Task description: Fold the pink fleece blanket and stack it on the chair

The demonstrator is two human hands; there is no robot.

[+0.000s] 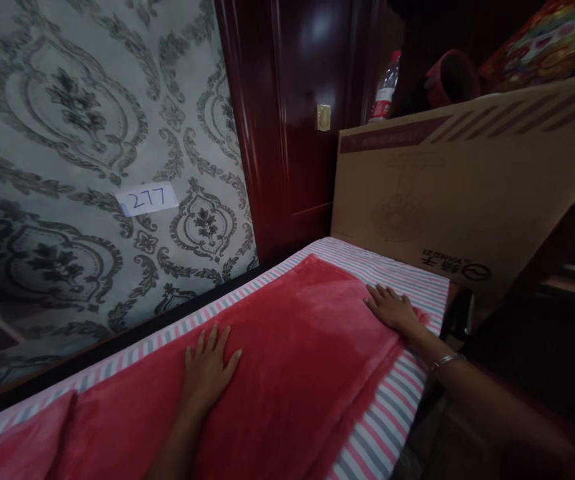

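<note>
A red plush blanket (287,340), folded in layers, lies spread along a surface covered by a striped sheet (377,427) in pink, grey and white. My left hand (210,367) rests flat on the blanket's middle, fingers spread toward the wall side. Near the blanket's far right corner lies my right hand (392,308), palm down with fingers apart, and a silvery bangle circles that wrist. At the lower left, a folded edge of the blanket overlaps the layer beneath.
A large cardboard box (417,187) stands at the far end, with a plastic bottle (386,90), a red round container (451,79) and a colourful packet (547,43) above or behind it. Patterned wallpaper (87,133) with a paper label (148,199) marked 277 borders the left, beside a dark red wooden panel (307,167).
</note>
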